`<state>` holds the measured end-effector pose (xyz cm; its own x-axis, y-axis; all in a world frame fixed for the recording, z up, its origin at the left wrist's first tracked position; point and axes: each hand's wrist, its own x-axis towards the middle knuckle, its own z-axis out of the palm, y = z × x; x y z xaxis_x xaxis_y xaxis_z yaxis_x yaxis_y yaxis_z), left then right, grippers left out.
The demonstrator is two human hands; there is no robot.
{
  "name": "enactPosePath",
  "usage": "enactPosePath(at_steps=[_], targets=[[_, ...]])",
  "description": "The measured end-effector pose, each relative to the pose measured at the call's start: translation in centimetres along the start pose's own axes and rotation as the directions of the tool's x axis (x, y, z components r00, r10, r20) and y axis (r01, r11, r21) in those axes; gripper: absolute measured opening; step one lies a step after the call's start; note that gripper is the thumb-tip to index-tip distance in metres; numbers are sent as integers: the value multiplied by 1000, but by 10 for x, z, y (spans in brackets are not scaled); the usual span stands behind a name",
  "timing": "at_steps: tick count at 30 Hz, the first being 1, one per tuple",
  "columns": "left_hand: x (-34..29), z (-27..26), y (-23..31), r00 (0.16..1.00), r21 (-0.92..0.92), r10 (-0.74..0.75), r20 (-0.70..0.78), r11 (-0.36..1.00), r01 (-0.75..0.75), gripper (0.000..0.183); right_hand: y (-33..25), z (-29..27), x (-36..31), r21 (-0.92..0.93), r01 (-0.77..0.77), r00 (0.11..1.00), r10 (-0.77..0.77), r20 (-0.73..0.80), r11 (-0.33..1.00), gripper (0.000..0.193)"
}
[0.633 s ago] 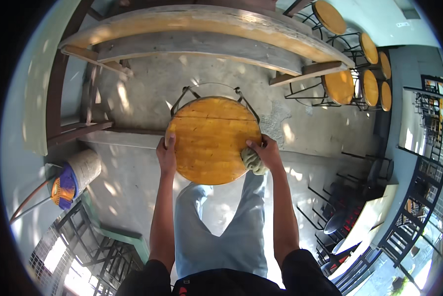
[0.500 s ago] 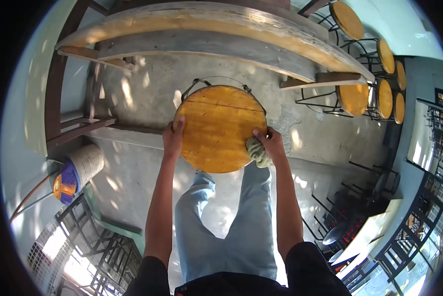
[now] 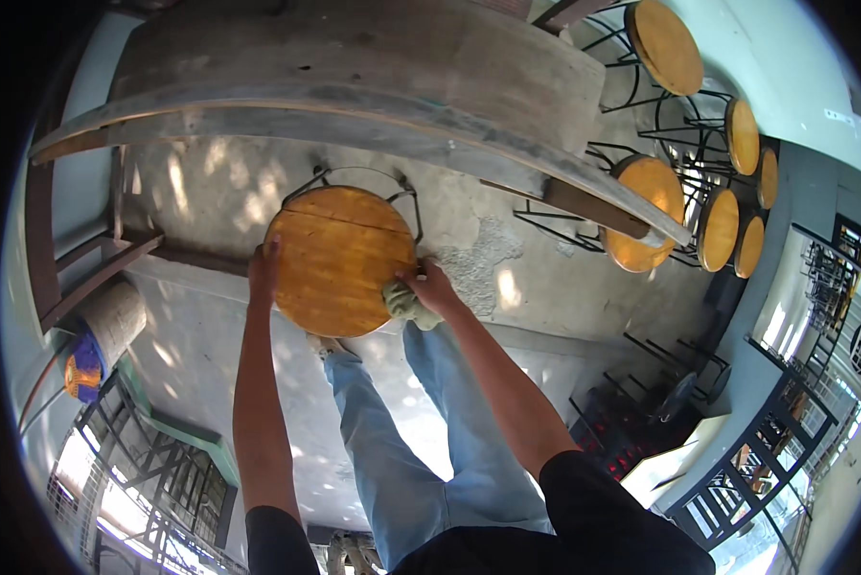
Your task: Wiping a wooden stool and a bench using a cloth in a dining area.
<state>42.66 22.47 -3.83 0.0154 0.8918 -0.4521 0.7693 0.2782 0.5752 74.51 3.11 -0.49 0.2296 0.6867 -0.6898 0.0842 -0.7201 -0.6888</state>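
A stool with a round, orange-brown wooden seat (image 3: 344, 259) and thin black metal legs stands in front of my legs. On its left rim my left hand (image 3: 264, 273) is closed, thumb over the top and the other fingers hidden at the edge. Against the right rim, my right hand (image 3: 433, 289) pinches a crumpled grey-green cloth (image 3: 409, 305). The cloth lies partly over the seat's edge. A dark line crosses the wood near its far side.
Beyond the stool runs a long wooden bench or table (image 3: 354, 120). Similar round stools (image 3: 717, 230) crowd the far right. To the left lies a pale bucket (image 3: 114, 314) with a purple and orange cloth (image 3: 85, 369). Dark chairs or stools (image 3: 631, 412) lie at the right.
The whole view has shifted, so the stool and both hands appear farther left and the bench's top shows more. Both hands keep their hold at the seat's rim.
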Motion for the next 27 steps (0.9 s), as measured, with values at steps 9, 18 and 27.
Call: enactPosePath(at_steps=[9,18,27], targets=[[-30,6,37,976,295,205,68,931,-216,63,-15,-77,-30,-352,-45,998,59,30,935,47],[-132,-68,-4,901,416,347,259,802,-428,76,-35,-120,-169,-130,-87,989,70,-129,988,52],[-379,-141,-5,885,108,321,338,921,-375,68,-72,-87,-372,51,168,973,-158,-169,984,54]])
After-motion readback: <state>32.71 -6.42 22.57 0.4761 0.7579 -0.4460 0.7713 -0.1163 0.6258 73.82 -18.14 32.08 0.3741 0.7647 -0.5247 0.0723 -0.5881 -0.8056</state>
